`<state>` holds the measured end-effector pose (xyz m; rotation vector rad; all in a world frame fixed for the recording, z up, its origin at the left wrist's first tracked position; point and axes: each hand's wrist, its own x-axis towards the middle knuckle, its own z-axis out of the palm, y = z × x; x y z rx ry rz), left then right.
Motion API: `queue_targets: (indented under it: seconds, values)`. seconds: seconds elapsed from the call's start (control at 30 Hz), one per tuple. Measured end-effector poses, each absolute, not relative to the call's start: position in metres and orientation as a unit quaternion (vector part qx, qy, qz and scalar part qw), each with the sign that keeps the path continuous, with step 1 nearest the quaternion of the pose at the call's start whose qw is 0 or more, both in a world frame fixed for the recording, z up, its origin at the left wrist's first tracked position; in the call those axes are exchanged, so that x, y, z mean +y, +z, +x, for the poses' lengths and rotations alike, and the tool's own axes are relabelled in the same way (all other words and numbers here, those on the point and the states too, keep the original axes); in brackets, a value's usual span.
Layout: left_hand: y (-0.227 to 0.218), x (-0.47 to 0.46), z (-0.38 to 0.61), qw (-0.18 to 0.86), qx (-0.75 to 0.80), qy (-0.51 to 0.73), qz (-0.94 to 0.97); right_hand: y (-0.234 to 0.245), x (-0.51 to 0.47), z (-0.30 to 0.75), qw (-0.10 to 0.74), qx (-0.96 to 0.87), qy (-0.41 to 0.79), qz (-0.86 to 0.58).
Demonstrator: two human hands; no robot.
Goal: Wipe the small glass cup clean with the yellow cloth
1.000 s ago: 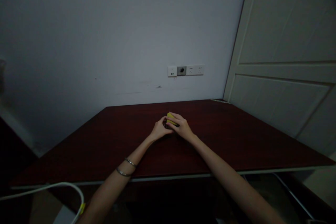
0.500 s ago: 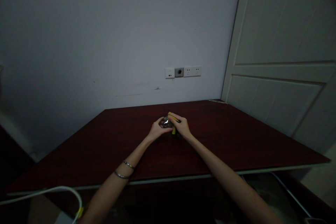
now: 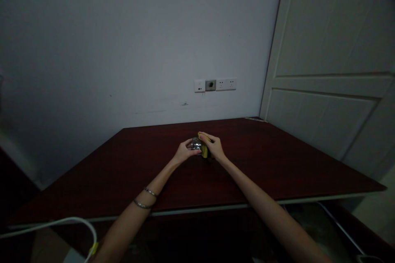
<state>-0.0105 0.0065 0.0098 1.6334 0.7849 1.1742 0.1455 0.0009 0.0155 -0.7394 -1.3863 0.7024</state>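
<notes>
My left hand (image 3: 183,153) is closed around the side of a small, shiny, see-through glass cup (image 3: 196,144), thumb at the near side and fingers at the far side. Pressed against the cup's right side is a yellow cloth (image 3: 205,151), gripped by my right hand (image 3: 215,147). Part of the cloth hangs below the right fingers. Both hands meet just above the middle of the dark red table (image 3: 259,164). The fingers cover much of the cup, and its exact shape is hard to make out in the dim light.
Behind the table is a pale wall with a row of sockets (image 3: 226,84). A white panelled door (image 3: 324,111) borders the right side. At the front left, a white cable (image 3: 70,219) loops over the table edge.
The cup has turned a little in my left hand and its reflections differ. The yellow cloth has shifted slightly and shows more below my right hand. Both arms stay nearly where they were.
</notes>
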Motion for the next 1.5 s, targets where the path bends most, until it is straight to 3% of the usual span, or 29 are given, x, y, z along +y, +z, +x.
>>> queue_targets:
  seconds: [0.27, 0.53, 0.73, 0.97, 1.2, 1.5]
  values:
    - [0.01, 0.006, -0.008, 0.431, 0.36, 0.489, 0.667, 0.014, -0.01, 0.146, 0.614, -0.713, 0.179, -0.288]
    - [0.005, 0.008, -0.007, 0.438, 0.371, 0.48, 0.663, 0.011, 0.008, 0.148, 0.638, -0.601, 0.33, -0.349]
    - [0.008, 0.008, -0.009, 0.484, 0.354, 0.476, 0.643, 0.011, 0.013, 0.148, 0.657, -0.559, 0.355, -0.36]
    - [0.005, 0.01, -0.013, 0.523, 0.367, 0.471, 0.608, 0.01, 0.006, 0.151, 0.579, -0.696, 0.301, -0.298]
    - [0.006, 0.01, -0.013, 0.543, 0.37, 0.456, 0.601, 0.012, -0.001, 0.155, 0.497, -0.738, 0.38, -0.253]
    - [0.005, 0.012, -0.018, 0.562, 0.375, 0.42, 0.606, 0.011, -0.001, 0.154, 0.498, -0.74, 0.347, -0.289]
